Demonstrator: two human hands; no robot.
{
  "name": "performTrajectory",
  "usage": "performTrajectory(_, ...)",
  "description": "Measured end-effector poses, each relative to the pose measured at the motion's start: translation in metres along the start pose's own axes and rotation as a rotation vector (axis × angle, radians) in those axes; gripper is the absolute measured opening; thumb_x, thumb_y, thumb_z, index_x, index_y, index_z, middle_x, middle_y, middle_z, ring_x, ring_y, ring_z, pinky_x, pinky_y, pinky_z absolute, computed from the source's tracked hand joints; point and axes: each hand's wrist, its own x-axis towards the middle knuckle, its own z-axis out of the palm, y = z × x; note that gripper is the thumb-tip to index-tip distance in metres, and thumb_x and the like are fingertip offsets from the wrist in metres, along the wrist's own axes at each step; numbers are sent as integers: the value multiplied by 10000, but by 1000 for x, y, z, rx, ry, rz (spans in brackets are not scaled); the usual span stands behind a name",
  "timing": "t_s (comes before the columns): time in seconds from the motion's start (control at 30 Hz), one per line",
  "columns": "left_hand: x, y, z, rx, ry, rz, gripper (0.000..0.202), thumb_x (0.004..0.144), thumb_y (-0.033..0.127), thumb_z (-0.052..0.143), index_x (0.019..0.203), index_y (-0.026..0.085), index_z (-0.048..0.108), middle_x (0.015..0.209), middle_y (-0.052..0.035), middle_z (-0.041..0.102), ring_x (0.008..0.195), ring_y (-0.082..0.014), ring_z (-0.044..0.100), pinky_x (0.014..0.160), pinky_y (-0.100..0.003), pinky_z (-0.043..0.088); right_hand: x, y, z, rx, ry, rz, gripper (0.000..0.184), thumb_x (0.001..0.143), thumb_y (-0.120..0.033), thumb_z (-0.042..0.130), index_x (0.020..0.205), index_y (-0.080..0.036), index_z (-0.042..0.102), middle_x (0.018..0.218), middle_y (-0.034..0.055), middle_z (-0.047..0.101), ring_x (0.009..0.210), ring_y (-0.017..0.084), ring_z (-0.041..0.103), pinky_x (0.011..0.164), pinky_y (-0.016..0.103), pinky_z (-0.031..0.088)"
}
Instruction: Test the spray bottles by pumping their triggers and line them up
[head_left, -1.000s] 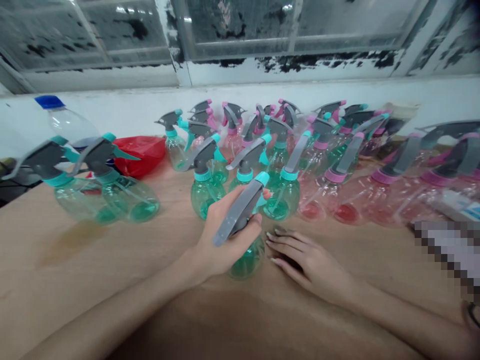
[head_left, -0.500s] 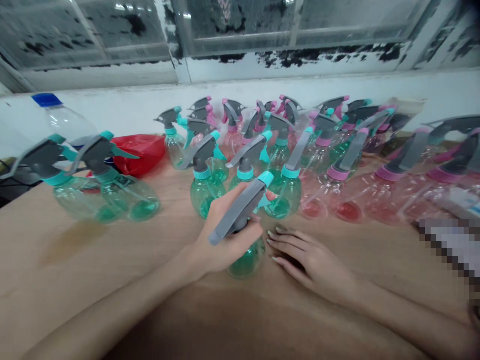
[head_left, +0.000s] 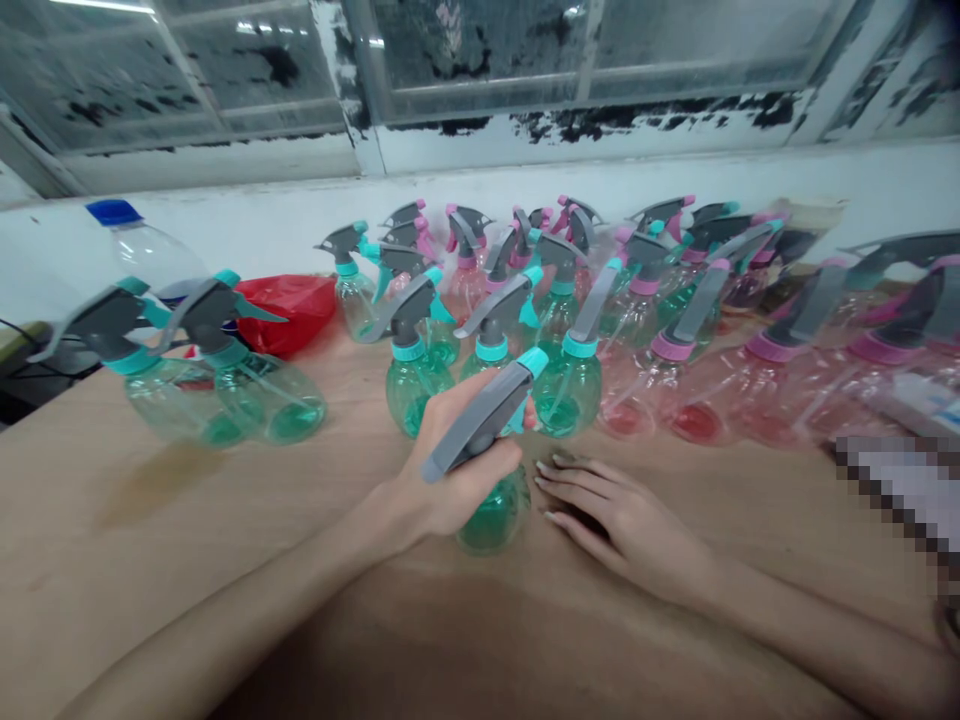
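My left hand [head_left: 457,465] is wrapped round the neck and trigger of a green spray bottle [head_left: 491,515], whose grey head with a turquoise nozzle slants up to the right. The bottle's round base rests on the table, and my palm and fingers hide its collar. Just right of it, my right hand [head_left: 622,515] lies on the table with fingers stretched out, holding nothing. Directly behind the held bottle stand more green spray bottles, one [head_left: 568,390] close to my left fingertips and another [head_left: 416,385] to the left.
Several pink spray bottles [head_left: 697,400] line the right side, with mixed ones behind. Two green bottles [head_left: 292,400] stand at left, near a red bag [head_left: 289,305] and a blue-capped bottle [head_left: 146,245]. A pixelated item [head_left: 900,495] lies at right on the wooden table [head_left: 247,540].
The left fingers have curled in closer at the trigger, which shows less now. The view has shifted slightly; my right hand stays in place.
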Motion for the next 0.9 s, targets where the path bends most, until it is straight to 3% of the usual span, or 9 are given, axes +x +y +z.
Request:
performTrajectory(0.13,-3,-1,1,-64,5,-2,211,661,189,510,840,227,616,636,37,545,523,-137,467,524,-275,398,0,0,0,0,1,1,327,979,-272,465,1244,-143,606,1291,77,647,1221,239,557,1034,448,484)
performTrajectory(0.4,-3,-1,4,-72,29,-39,427,711,174,530,1120,194,651,807,-2,693,687,-170,625,663,-288,511,1,0,-1,13,-4,-1,322,979,-269,467,1240,-151,613,1277,85,654,1209,234,563,1026,441,490)
performTrajectory(0.6,-2,0,5,-114,26,-32,419,703,178,524,1094,210,673,736,16,645,528,-134,528,535,-271,454,1,0,-2,17,-1,-1,316,975,-268,476,1238,-161,617,1268,86,660,1209,239,566,1034,449,482)
performTrajectory(0.9,-3,2,7,-148,55,-50,379,709,156,537,1056,210,680,826,-3,690,577,-138,552,606,-293,487,0,0,-1,26,10,6,327,968,-265,485,1259,-182,608,1277,78,655,1226,241,558,1043,470,473)
